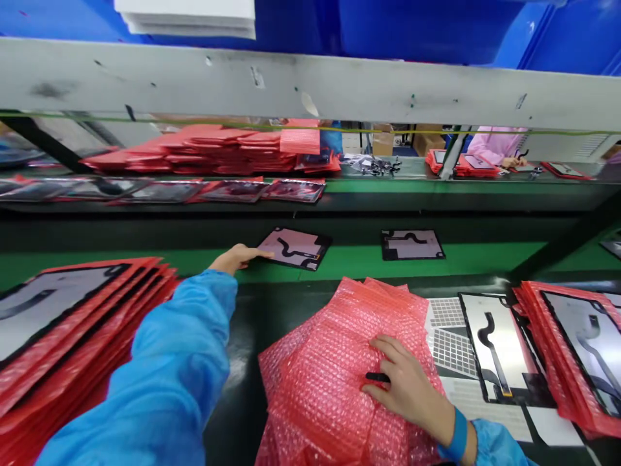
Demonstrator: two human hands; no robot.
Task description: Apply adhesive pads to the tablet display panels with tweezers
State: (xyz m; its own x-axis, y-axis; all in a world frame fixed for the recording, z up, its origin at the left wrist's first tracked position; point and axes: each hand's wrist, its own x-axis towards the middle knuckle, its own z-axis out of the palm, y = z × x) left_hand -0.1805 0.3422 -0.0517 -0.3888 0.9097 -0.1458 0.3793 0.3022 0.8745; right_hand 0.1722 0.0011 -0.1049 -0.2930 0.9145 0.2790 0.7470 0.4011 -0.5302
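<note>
My left hand (237, 257) reaches forward, its thumb and fingers closed on the near left corner of a flat display panel (303, 244). The panel has a pale back, a dark border and a black ribbon cable. My right hand (402, 382) rests over a loose pile of red bubble-wrap bags (334, 362). Its fingers are curled around a thin black object (377, 377), mostly hidden, so I cannot make out its kind. A second display panel (412, 245) lies on the green strip to the right of the first.
Panels on red bags form a tall stack (87, 323) at left and another stack (577, 349) at right. A panel (504, 346) lies by white label sheets (453, 349). A grey shelf beam (310, 87) crosses above. A co-worker's pink sleeve (490, 145) shows behind.
</note>
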